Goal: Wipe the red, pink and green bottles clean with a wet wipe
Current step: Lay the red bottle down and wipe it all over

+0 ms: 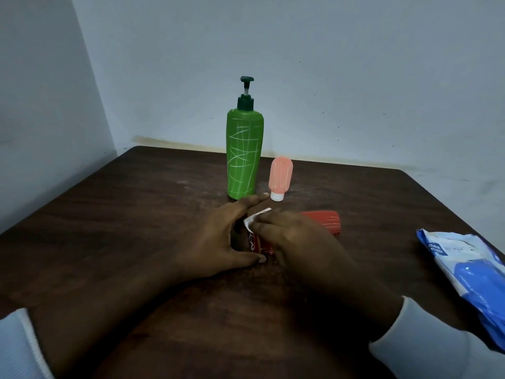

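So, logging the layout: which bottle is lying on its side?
The red bottle, flat on the table; the green bottle and the pink bottle both stand.

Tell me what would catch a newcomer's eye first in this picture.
The tall green pump bottle, streaked with white scribbles, stands upright at centre back, with the small pink bottle on its cap just right of it. In front, the left hand holds the red bottle, which lies flat, while the right hand pinches a white wet wipe against it.
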